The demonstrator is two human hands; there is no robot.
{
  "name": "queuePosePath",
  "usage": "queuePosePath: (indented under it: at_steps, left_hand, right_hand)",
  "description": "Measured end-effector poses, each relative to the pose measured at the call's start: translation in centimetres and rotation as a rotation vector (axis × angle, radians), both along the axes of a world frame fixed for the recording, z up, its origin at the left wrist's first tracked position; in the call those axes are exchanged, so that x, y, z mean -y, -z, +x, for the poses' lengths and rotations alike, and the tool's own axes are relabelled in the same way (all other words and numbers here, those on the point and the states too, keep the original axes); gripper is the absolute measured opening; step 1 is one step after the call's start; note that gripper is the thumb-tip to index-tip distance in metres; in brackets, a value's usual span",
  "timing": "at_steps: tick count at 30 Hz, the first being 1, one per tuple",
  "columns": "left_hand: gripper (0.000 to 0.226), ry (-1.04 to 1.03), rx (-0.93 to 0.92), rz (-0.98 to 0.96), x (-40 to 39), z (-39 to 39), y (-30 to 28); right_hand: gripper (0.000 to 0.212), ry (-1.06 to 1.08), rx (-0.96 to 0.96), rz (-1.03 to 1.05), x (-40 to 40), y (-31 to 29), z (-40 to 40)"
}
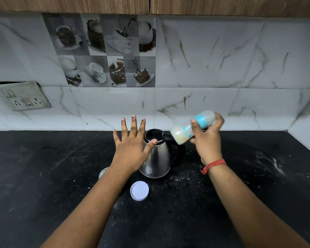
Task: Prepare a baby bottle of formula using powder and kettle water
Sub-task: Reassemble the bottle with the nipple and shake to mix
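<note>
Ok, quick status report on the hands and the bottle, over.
Left hand open, empty, above kettle. Right hand gripping capped, tilted bottle, milky inside. Nothing in the way.

Kettle [157, 154] centre of counter [43, 176]; lid [139, 190] in front.

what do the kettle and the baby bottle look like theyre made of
Kettle: body looks like brushed stainless steel, from its grey sheen and soft reflections; the rim and handle look like black plastic. Baby bottle in the right hand: seemingly translucent plastic, since milky liquid shows through the printed wall; its blue collar looks like opaque plastic. Motion blur leaves this open.
</note>
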State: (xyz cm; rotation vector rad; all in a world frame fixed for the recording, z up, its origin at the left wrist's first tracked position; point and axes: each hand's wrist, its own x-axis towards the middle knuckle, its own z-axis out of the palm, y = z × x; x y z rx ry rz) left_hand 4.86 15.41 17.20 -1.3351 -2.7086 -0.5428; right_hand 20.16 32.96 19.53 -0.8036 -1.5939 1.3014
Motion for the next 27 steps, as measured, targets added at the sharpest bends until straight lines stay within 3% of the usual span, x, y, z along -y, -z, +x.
queuePosePath:
  at_steps: [2, 5, 9, 12, 15, 18, 22, 25, 27]
  left_hand:
    - [0.082, 0.002, -0.008, -0.007, 0.1, 0.1, 0.0]
    - [0.084, 0.009, 0.002, -0.004, 0.0, 0.2, 0.1]
    - [0.086, 0.011, -0.035, -0.022, 0.1, 0.2, 0.4]
    - [0.085, -0.003, -0.032, -0.021, 0.1, 0.3, 0.4]
    - [0.086, 0.004, -0.050, -0.036, 0.3, 0.3, 0.4]
    - [0.087, -0.003, -0.040, -0.025, 0.3, 0.3, 0.3]
    - [0.086, 0.004, -0.061, -0.037, 0.5, 0.1, 0.1]
    - [0.083, -0.004, -0.059, -0.026, 0.5, -0.2, -0.2]
    - [0.083, -0.001, -0.067, -0.029, 0.6, -0.1, -0.2]
  right_hand:
    - [0.062, -0.085, 0.073, 0.021, 0.3, 0.0, -0.1]
    - [0.066, 0.061, -0.058, -0.008, 0.1, -0.1, 0.1]
    - [0.065, -0.069, 0.091, 0.024, 0.4, -0.1, -0.1]
    - [0.066, 0.073, -0.055, -0.007, 0.2, -0.4, 0.0]
    - [0.065, -0.058, 0.068, 0.025, 0.6, -0.5, -0.1]
    - [0.066, 0.100, -0.075, -0.002, 0.2, -0.4, 0.0]
    - [0.063, -0.071, 0.044, -0.048, 0.3, 0.0, 0.1]
    - [0.063, 0.086, -0.120, -0.147, -0.1, 0.4, 0.4]
    - [0.061, 0.006, -0.051, -0.137, 0.0, 0.5, 0.3]
